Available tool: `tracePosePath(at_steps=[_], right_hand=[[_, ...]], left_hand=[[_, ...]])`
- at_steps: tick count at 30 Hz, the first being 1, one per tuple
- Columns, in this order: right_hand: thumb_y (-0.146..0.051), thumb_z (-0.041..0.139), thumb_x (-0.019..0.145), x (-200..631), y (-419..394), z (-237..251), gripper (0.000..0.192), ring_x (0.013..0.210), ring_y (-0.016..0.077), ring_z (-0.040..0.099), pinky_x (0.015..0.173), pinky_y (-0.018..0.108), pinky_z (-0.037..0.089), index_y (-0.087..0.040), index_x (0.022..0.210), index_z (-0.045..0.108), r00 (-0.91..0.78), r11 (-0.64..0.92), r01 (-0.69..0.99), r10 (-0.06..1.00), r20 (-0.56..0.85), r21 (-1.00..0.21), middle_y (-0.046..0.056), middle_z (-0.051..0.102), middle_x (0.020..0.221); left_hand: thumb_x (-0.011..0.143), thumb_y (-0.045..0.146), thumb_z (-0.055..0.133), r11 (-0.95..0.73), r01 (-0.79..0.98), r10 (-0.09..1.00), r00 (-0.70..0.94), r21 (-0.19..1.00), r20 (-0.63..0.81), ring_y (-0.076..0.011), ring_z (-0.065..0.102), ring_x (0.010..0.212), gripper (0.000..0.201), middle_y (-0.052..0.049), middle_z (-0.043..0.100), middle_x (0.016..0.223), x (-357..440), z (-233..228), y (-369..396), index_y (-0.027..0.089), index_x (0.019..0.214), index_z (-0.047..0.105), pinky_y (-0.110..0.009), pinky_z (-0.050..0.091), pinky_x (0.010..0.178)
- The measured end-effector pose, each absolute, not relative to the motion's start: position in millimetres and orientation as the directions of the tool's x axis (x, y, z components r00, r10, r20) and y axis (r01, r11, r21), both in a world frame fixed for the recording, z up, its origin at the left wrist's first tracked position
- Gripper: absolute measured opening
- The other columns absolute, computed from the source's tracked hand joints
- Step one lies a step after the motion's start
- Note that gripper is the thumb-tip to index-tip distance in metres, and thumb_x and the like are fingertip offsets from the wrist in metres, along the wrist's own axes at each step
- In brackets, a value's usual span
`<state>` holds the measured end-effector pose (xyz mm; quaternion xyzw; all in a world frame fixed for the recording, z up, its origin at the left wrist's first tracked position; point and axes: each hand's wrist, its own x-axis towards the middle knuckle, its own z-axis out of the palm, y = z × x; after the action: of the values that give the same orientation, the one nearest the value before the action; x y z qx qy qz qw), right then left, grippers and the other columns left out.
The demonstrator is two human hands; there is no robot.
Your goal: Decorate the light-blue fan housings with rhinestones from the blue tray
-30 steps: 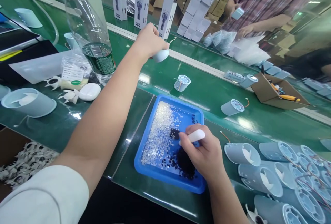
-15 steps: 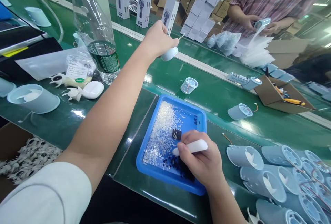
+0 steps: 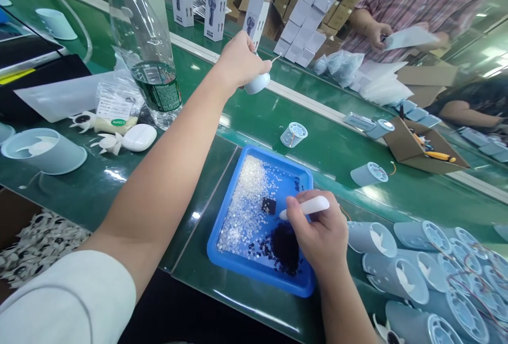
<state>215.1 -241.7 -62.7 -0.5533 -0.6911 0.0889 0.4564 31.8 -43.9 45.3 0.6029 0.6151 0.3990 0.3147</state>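
1. One right hand (image 3: 321,230), closed on a white pen tool (image 3: 305,207), works over the blue tray (image 3: 222,256) at the bench's near edge; a careless sweep could scatter the tiny washers (image 3: 246,204).
2. Left hand (image 3: 238,61), closed around a pale blue fan part (image 3: 257,83) above the conveyor's far edge; a loose grip could drop it.

A blue tray (image 3: 222,251) (silver and black specks inside) sits on a green table (image 3: 337,143).
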Motion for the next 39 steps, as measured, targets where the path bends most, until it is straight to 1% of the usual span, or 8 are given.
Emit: tracePosePath(at_steps=[4, 9, 12, 15, 19, 24, 28, 39], right_hand=[[-0.024, 0.062, 0.085, 215, -242, -61, 0.016, 0.055, 0.0125, 0.057, 0.051, 0.025, 0.042, -0.023, 0.072, 0.051, -0.013, 0.38, 0.696, 0.855, 0.519, -0.609, -0.003, 0.059, 0.063], [-0.023, 0.061, 0.086, 214, -242, -61, 0.013, 0.064, 0.0145, 0.061, 0.059, 0.027, 0.047, -0.023, 0.076, 0.052, 0.144, 0.375, 0.626, 0.806, 0.574, -0.684, -0.002, 0.059, 0.068], [-0.027, 0.062, 0.086, 211, -240, -62, 0.012, 0.058, 0.0132, 0.059, 0.054, 0.026, 0.045, -0.023, 0.078, 0.054, 0.096, 0.326, 0.631, 0.868, 0.487, -0.704, -0.003, 0.058, 0.067], [-0.03, 0.061, 0.088, 210, -237, -62, 0.012, 0.053, 0.0116, 0.057, 0.052, 0.025, 0.046, -0.023, 0.081, 0.054, 0.073, 0.269, 0.574, 0.924, 0.375, -0.774, -0.003, 0.059, 0.067], [-0.03, 0.059, 0.089, 212, -234, -59, 0.009, 0.059, 0.0116, 0.062, 0.057, 0.027, 0.053, -0.022, 0.09, 0.055, 0.333, 0.35, 0.345, 0.822, 0.462, -0.871, -0.001, 0.06, 0.081], [-0.03, 0.065, 0.086, 220, -230, -54, 0.015, 0.08, 0.0164, 0.071, 0.074, 0.033, 0.059, -0.021, 0.098, 0.059, 0.566, 0.417, 0.193, 0.692, 0.448, -0.888, 0.004, 0.066, 0.096], [-0.031, 0.063, 0.089, 225, -227, -56, 0.02, 0.093, 0.0196, 0.07, 0.082, 0.036, 0.059, -0.021, 0.105, 0.062, 0.558, 0.377, 0.107, 0.743, 0.37, -0.92, 0.007, 0.07, 0.104], [-0.034, 0.061, 0.09, 224, -226, -56, 0.022, 0.096, 0.0204, 0.07, 0.086, 0.038, 0.057, -0.02, 0.107, 0.064, 0.561, 0.349, 0.058, 0.764, 0.32, -0.935, 0.007, 0.072, 0.104]], left_hand=[[0.073, 0.037, 0.073, -0.055, 0.437, 0.991, -0.086, 0.898, 0.102, -0.0296, 0.057, 0.106, 0.053, -0.007, 0.055, 0.123, 32, 46, -44, 0.029, 0.117, 0.044, -0.037, 0.048, 0.073], [0.076, 0.038, 0.071, -0.033, 0.393, 0.998, -0.044, 0.919, 0.055, -0.029, 0.06, 0.104, 0.057, -0.007, 0.059, 0.114, 40, 46, -43, 0.028, 0.123, 0.041, -0.038, 0.049, 0.077], [0.08, 0.037, 0.068, -0.04, 0.391, 0.999, 0.04, 0.919, 0.026, -0.0274, 0.06, 0.105, 0.038, -0.006, 0.063, 0.103, 50, 44, -42, 0.022, 0.112, 0.054, -0.037, 0.05, 0.08], [0.086, 0.027, 0.059, -0.037, 0.258, 0.983, 0.184, 0.965, -0.012, -0.0216, 0.062, 0.098, 0.014, -0.004, 0.065, 0.095, 66, 37, -42, 0.018, 0.096, 0.061, -0.033, 0.051, 0.078], [0.085, 0.02, 0.053, 0.036, 0.11, 0.949, 0.309, 0.993, -0.069, -0.017, 0.062, 0.083, 0.011, -0.006, 0.064, 0.086, 87, 28, -49, 0.015, 0.076, 0.058, -0.031, 0.051, 0.07], [0.085, 0.027, 0.055, 0.054, 0.163, 0.894, 0.431, 0.985, -0.12, -0.0143, 0.057, 0.067, 0.021, -0.005, 0.059, 0.072, 103, 29, -66, 0.017, 0.066, 0.055, -0.029, 0.048, 0.061], [0.087, 0.032, 0.053, 0.053, 0.204, 0.863, 0.483, 0.977, -0.148, -0.0134, 0.056, 0.062, 0.025, -0.003, 0.057, 0.069, 111, 32, -76, 0.019, 0.066, 0.053, -0.028, 0.049, 0.06], [0.085, 0.032, 0.055, 0.012, 0.235, 0.833, 0.535, 0.972, -0.14, -0.0135, 0.057, 0.069, 0.019, -0.004, 0.058, 0.079, 117, 33, -83, 0.017, 0.074, 0.05, -0.03, 0.051, 0.065]])
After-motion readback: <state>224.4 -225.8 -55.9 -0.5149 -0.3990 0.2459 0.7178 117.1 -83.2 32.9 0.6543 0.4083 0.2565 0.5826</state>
